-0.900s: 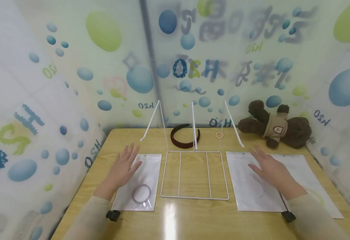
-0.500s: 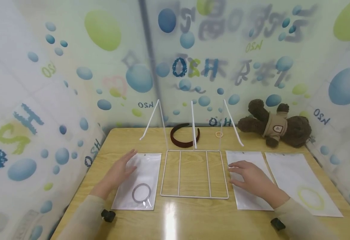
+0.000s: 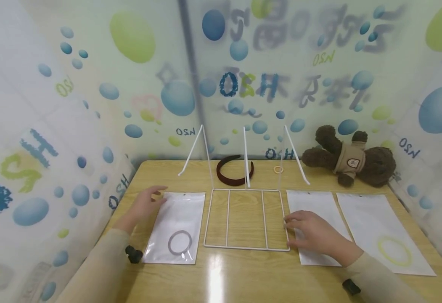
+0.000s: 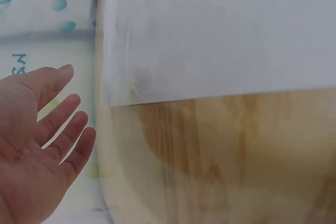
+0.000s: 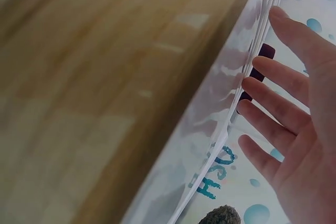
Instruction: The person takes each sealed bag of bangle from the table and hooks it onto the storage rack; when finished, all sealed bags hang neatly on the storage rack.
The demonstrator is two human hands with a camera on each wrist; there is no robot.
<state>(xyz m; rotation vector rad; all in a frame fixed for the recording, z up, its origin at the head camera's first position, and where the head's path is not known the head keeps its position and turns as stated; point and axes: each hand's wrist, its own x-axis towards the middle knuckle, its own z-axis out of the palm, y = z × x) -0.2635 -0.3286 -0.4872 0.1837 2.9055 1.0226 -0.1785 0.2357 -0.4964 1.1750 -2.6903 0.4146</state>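
In the head view, illumination is bright and diffuse. A vertical streak of glare lies on the worktop point(image 3: 251, 277), between the left hand point(image 3: 143, 206) and the right hand point(image 3: 315, 233) and nearer the wearer. Small glints mark the plastic bag point(image 3: 181, 216) beside the left hand. The wall point(image 3: 35, 113) left of that hand stretches toward the frame edge. The left wrist view is soft; the right wrist view is dimmer, the worktop beside the hand blurred.

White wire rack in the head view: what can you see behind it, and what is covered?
Behind the rack, a dark headband and a small pale ring lie on the table. The rack's middle prong crosses the headband, so the strip directly behind it is hidden.
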